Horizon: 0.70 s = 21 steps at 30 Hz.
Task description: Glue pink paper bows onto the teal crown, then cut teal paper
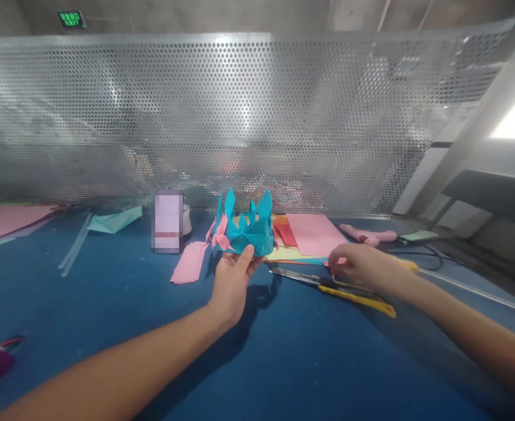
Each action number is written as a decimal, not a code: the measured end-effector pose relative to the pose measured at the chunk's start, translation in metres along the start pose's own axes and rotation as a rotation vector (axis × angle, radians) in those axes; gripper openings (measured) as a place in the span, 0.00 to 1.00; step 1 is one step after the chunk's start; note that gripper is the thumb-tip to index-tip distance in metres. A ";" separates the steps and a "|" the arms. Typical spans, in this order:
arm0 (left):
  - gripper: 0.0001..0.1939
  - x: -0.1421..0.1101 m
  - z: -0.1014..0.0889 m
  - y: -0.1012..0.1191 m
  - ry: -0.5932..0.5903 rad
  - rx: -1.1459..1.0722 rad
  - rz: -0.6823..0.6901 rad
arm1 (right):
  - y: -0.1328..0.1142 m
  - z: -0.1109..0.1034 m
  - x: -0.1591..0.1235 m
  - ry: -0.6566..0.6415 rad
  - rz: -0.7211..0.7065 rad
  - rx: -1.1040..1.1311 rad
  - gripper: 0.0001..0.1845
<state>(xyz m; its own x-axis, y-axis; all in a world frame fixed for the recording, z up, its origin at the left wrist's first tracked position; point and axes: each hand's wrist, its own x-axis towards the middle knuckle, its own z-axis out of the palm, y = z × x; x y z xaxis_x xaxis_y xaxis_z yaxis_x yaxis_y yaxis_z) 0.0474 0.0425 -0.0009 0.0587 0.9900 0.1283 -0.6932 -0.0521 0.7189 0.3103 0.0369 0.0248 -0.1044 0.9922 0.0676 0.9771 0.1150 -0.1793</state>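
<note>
My left hand point(232, 279) holds up a folded paper crown point(245, 225) of blue points with pink pieces on its left side, fingers closed under its base. My right hand point(359, 264) reaches to the right of it, fingertips curled down on the edge of a pink paper sheet point(316, 234) that lies on a stack of coloured sheets. A yellow utility knife point(340, 286) with its blade out lies on the blue table just beneath the right hand.
A stack of small pink paper strips point(190, 262) lies left of the crown. A light blue folded paper point(116, 220) and a pink sheet point(3, 222) sit at far left. A pink glue gun point(367, 235) lies at right. A perforated metal screen point(257, 117) closes the back.
</note>
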 end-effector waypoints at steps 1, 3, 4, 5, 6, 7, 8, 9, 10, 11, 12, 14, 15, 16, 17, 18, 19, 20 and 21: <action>0.11 0.000 0.000 -0.001 -0.004 -0.006 0.003 | -0.001 0.000 -0.001 0.001 0.003 -0.002 0.08; 0.10 0.000 -0.001 -0.002 -0.021 -0.013 0.002 | -0.001 -0.001 -0.001 0.020 0.015 -0.014 0.08; 0.11 0.000 -0.002 -0.003 -0.034 -0.014 -0.001 | -0.001 0.000 -0.001 0.031 0.020 -0.024 0.09; 0.11 0.000 -0.002 -0.003 -0.045 -0.016 -0.002 | -0.001 0.000 -0.001 0.038 0.022 -0.035 0.09; 0.11 0.000 -0.003 -0.003 -0.054 -0.017 -0.002 | -0.001 0.000 -0.002 0.040 0.019 -0.045 0.10; 0.11 0.000 -0.003 -0.003 -0.057 -0.016 -0.003 | -0.001 0.000 -0.003 0.038 0.009 -0.054 0.11; 0.11 0.000 -0.003 -0.003 -0.056 -0.013 -0.003 | -0.001 -0.001 -0.003 0.033 -0.006 -0.066 0.12; 0.11 0.000 -0.003 -0.003 -0.051 -0.010 -0.001 | -0.002 -0.001 -0.005 0.029 -0.025 -0.080 0.13; 0.11 0.000 -0.003 -0.003 -0.048 -0.007 0.001 | -0.004 -0.002 -0.005 0.028 -0.043 -0.095 0.13; 0.11 0.000 -0.003 -0.003 -0.046 -0.006 0.003 | -0.005 -0.002 -0.006 0.030 -0.059 -0.108 0.13; 0.12 0.000 -0.003 -0.004 -0.048 -0.004 0.006 | -0.007 -0.002 -0.007 0.034 -0.072 -0.118 0.13; 0.12 0.000 -0.003 -0.004 -0.054 -0.001 0.013 | -0.010 -0.001 -0.006 0.046 -0.085 -0.123 0.12; 0.12 0.000 -0.003 -0.005 -0.054 0.000 0.016 | -0.011 0.001 -0.005 0.051 -0.088 -0.120 0.12; 0.13 0.000 -0.003 -0.005 -0.051 0.002 0.016 | -0.011 0.002 -0.004 0.056 -0.087 -0.118 0.12; 0.13 0.000 -0.003 -0.005 -0.046 0.005 0.015 | -0.010 0.004 -0.003 0.062 -0.086 -0.117 0.12; 0.14 0.000 -0.003 -0.005 -0.040 0.007 0.014 | -0.009 0.005 -0.002 0.068 -0.083 -0.116 0.11; 0.14 0.001 -0.003 -0.006 -0.036 0.011 0.012 | -0.008 0.006 -0.001 0.073 -0.080 -0.115 0.10; 0.14 0.001 -0.003 -0.006 -0.034 0.015 0.012 | -0.006 0.006 0.000 0.078 -0.085 -0.114 0.09; 0.14 0.001 -0.003 -0.006 -0.033 0.019 0.013 | -0.005 0.004 0.000 0.088 -0.098 -0.119 0.09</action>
<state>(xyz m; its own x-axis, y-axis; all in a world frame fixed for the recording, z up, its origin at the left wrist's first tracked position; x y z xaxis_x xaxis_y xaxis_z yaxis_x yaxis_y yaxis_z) 0.0492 0.0440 -0.0071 0.0740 0.9843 0.1603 -0.6803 -0.0676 0.7298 0.3047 0.0362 0.0214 -0.1891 0.9678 0.1660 0.9785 0.1998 -0.0504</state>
